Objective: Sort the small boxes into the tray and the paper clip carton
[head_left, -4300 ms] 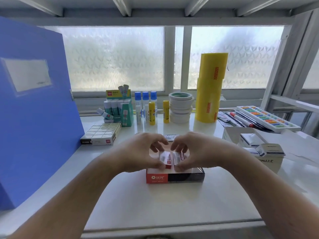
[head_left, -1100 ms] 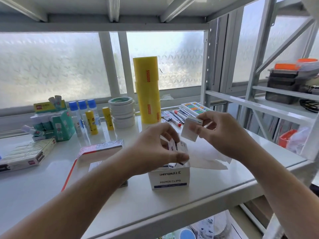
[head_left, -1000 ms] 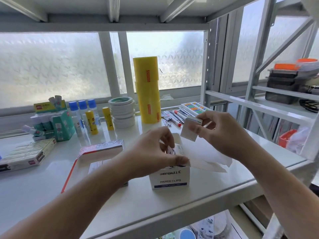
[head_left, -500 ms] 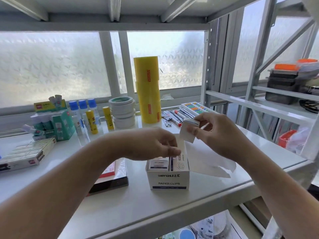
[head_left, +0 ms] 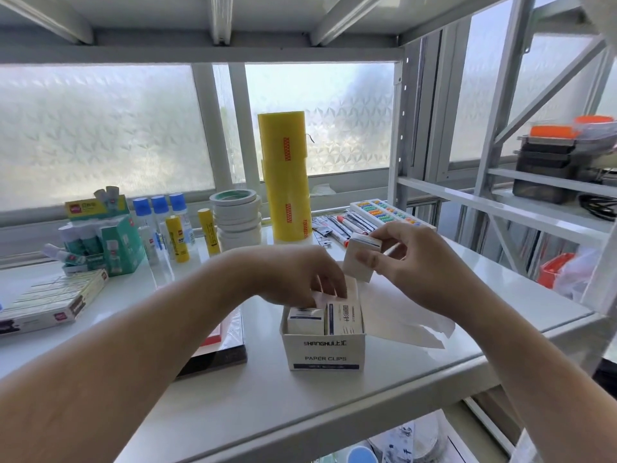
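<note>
The white paper clip carton (head_left: 323,352), printed PAPER CLIPS, stands open near the shelf's front edge with small white boxes (head_left: 305,320) upright inside it. My left hand (head_left: 297,275) reaches into its top, fingertips pinching a small box or flap at the back; which one is hidden. My right hand (head_left: 407,262) hovers just above and right of the carton, holding one small white box (head_left: 359,259) tilted. The black and red tray (head_left: 220,349) lies left of the carton, mostly covered by my left forearm.
A white sheet of paper (head_left: 410,315) lies right of the carton. Behind stand yellow tape rolls (head_left: 287,175), stacked white tape (head_left: 238,218), glue sticks (head_left: 177,228), a green box (head_left: 117,242) and pens (head_left: 337,225). A flat staple box (head_left: 50,300) lies at left.
The view swung from the red tray to the paper clip carton. My left hand pressed boxes into the carton, lifted, then dipped its fingers in again. The right hand kept its box, drifting slightly.
</note>
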Demonstrator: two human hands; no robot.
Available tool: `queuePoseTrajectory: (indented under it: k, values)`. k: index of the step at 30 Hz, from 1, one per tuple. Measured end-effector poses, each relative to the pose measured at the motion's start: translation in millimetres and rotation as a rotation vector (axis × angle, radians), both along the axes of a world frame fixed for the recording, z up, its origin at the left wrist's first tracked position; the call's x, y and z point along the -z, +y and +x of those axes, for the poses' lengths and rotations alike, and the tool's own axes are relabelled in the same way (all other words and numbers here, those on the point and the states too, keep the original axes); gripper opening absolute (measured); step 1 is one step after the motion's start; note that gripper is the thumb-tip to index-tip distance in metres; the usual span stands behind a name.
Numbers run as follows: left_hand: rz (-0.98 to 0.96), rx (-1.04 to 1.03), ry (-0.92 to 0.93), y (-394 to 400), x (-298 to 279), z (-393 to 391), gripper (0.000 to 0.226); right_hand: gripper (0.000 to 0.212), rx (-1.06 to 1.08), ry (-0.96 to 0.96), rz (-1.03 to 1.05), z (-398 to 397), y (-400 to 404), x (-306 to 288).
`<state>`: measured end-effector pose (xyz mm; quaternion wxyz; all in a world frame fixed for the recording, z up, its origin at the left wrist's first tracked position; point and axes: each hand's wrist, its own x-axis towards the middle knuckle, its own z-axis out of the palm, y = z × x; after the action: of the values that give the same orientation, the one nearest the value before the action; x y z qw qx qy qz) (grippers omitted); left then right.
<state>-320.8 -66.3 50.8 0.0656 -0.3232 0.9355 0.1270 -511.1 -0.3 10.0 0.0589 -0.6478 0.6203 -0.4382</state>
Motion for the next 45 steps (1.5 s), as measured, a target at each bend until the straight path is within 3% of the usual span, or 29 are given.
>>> queuePoseTrajectory:
  k: [7, 16, 23, 30, 35, 38, 42, 45]
  values:
    - [-0.303, 0.001, 0.060, -5, 14, 1, 0.038, 0.021, -0.013, -0.005, 0.002, 1, 1, 0]
    - [-0.300, -0.013, 0.147, -7, 12, 3, 0.052, 0.027, -0.006, 0.004, 0.009, -2, 0, 2]
    - [-0.369, 0.040, 0.155, -5, 18, 6, 0.031, 0.028, 0.013, -0.004, 0.015, -1, 1, 2]
    - [-0.460, 0.059, 0.133, 0, 16, 4, 0.027, 0.028, 0.012, -0.007, 0.026, -2, 1, 2]
    - [-0.370, -0.026, 0.261, 0, 20, 5, 0.051, 0.026, 0.003, -0.015, 0.033, -1, 4, 2]
    - [-0.351, -0.050, 0.295, 2, 22, 5, 0.045, 0.024, 0.024, -0.027, 0.038, -1, 4, 5]
    - [-0.391, -0.098, 0.389, 4, 21, 2, 0.039, 0.031, 0.107, -0.108, 0.004, -6, 7, 6]
    - [-0.544, -0.078, 0.261, 10, 21, -5, 0.041, 0.025, 0.152, -0.245, -0.045, -11, 13, 3]
